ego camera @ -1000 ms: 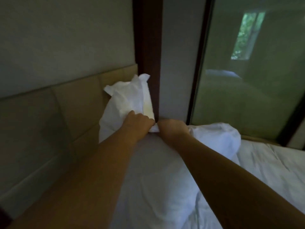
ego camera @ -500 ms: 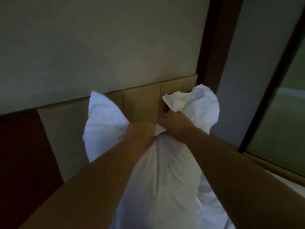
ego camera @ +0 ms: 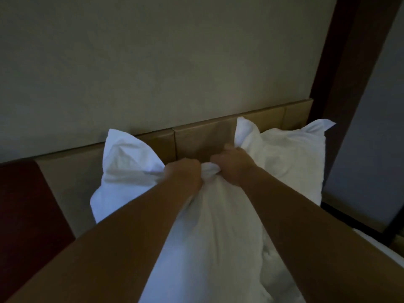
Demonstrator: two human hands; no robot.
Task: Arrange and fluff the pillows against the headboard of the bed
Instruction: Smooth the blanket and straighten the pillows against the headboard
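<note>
- Clenched side by side on the bunched middle of a white pillow's (ego camera: 218, 226) top edge: the left hand (ego camera: 184, 174) and right hand (ego camera: 235, 164), fingers curled into the cloth.
- Held upright in front of the tan padded headboard (ego camera: 196, 138), both top corners flaring out to either side like ears; lower end hidden behind the forearms, so no telling whether resting on the bed.
- Likely to end up pinched and lopsided if set down like this, with the filling squeezed away from the middle by so narrow a grip and the corners left limp.
- Could slide partly out of its cover under a hard shake, with perhaps only cloth in the fists; open end of the cover not visible.
- May flop forward off the headboard once let go, for want of a base pushed firmly back against the panels.
- Close on the right, a dark wooden post (ego camera: 341, 106): some risk of the right corner wedging against it and the pillow sitting off-centre.
- Dim light throughout, hence little certainty about creases or seams.
</note>
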